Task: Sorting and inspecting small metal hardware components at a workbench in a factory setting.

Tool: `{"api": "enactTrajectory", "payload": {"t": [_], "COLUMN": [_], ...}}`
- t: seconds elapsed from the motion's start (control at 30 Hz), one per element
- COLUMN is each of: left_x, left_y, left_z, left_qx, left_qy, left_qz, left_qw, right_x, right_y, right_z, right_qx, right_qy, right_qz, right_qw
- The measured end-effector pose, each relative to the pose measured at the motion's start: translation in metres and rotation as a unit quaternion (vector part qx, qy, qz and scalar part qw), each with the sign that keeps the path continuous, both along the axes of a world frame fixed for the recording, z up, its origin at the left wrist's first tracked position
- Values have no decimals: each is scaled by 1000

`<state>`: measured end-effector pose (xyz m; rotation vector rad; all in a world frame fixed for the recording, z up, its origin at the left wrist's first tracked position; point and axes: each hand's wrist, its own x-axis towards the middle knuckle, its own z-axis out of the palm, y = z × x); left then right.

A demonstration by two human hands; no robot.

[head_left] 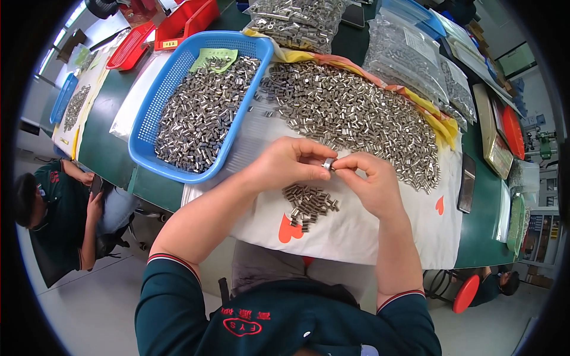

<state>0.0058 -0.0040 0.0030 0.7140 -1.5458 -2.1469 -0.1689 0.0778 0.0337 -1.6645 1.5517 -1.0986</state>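
Observation:
Between the fingertips of my left hand (290,161) is a small shiny metal cylinder (328,162), held over the white cloth (356,237). The fingers of my right hand (374,179) pinch at its right side; whether they grip the same cylinder or a second small piece is too small to make out. Just below both hands lies a little pile of metal cylinders (309,204). Beyond them spreads a large heap of similar cylinders (362,113). To the left stands a blue plastic basket (135,127), filled with more cylinders and a green slip of paper (212,61).
Bags of metal parts (297,24) and clear bags (404,53) line the far side. A phone (467,183) lies at the right on the green table (484,237). Red bins (190,24) stand far left. A seated person (65,207) is at left, another (493,288) at right.

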Motion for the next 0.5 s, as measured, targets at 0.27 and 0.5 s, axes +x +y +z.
{"api": "enactTrajectory", "payload": {"t": [0.27,0.5], "left_x": [1,1], "left_y": [5,5], "left_z": [9,10], "left_qx": [-63,-111], "left_qy": [-58,-76], "left_qz": [-85,-133], "left_qw": [993,982], "right_x": [-33,-21], "right_y": [-7,-10], "right_z": [3,-14], "right_qx": [72,44], "right_qy": [90,298], "right_qz": [-115,-148], "right_qw": [987,942]}}
